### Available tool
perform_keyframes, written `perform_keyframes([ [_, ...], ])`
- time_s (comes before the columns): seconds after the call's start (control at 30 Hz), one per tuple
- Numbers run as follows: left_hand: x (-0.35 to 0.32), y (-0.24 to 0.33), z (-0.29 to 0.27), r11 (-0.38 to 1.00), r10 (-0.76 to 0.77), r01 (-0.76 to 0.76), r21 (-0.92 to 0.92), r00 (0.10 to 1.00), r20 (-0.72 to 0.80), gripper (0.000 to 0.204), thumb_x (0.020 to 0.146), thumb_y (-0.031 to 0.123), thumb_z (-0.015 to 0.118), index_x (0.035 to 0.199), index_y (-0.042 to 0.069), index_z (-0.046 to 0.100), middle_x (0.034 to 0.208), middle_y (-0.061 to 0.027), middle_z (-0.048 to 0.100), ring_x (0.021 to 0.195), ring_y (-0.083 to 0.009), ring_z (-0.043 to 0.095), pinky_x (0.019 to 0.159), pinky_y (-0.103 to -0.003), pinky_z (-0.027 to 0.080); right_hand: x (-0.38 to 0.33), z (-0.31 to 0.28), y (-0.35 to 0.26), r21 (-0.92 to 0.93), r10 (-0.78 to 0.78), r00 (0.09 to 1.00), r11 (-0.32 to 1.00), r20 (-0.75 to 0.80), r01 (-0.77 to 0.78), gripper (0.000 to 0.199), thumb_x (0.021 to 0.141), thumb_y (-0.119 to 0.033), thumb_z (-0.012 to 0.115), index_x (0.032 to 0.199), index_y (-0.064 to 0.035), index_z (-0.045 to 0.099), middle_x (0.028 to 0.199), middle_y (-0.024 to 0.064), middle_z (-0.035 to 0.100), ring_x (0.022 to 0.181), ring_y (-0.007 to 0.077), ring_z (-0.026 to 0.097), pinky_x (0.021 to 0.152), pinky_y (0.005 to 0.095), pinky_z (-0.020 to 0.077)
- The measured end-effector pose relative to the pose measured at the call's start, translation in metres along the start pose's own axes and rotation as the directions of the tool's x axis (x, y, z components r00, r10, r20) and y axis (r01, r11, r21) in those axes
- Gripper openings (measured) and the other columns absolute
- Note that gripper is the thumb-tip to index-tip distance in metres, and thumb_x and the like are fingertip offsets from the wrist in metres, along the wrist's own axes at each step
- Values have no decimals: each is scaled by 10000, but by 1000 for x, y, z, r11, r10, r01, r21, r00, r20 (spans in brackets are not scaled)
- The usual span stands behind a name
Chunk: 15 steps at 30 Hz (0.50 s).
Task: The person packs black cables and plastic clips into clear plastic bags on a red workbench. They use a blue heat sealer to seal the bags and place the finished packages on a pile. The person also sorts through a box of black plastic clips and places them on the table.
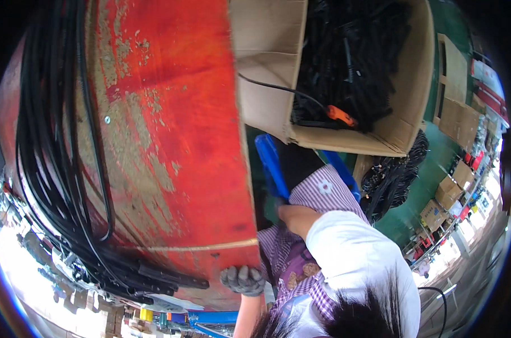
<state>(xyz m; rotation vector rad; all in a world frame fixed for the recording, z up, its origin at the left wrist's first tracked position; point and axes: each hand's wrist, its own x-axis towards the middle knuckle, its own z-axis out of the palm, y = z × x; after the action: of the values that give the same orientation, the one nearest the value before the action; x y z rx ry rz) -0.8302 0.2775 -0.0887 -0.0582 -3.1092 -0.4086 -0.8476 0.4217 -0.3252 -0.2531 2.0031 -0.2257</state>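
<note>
My left hand, in a grey glove, rests on the worn red tabletop near its right edge. Its fingers are curled, and whatever may be inside them is hidden. My right forearm reaches down past the table's side toward a blue metal frame. Only a dark, blurred part of my right hand shows beside that frame, so its fingers cannot be made out. Long black cables lie in a looped bundle along the table's left side, their thick black ends pointing toward my left hand.
Beyond the table's right edge stands an open cardboard box full of black parts. An orange tool with a dark cord lies on them. A coil of black cable sits on the green floor. Cartons stand farther right.
</note>
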Motion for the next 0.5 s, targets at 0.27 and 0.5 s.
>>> perform_keyframes([
  [0.27,-2,16,-1,998,-35,45,47,982,-186,168,827,218,512,920,78,511,1006,-143,526,922,-332,507,817,-466,406,-19,-25,17,-247,-223,969,938,103,242,318,761,-288,542,987,-92,651,993,122,638,925,262,606,826,389,454],
  [0.5,-1,9,9,997,-9,27,69,968,-251,200,807,122,555,988,40,549,1073,-153,542,1000,-322,517,892,-414,400,-126,-163,73,-59,-589,795,797,147,601,354,759,-323,565,997,-72,642,995,120,637,939,265,598,842,373,449],
])
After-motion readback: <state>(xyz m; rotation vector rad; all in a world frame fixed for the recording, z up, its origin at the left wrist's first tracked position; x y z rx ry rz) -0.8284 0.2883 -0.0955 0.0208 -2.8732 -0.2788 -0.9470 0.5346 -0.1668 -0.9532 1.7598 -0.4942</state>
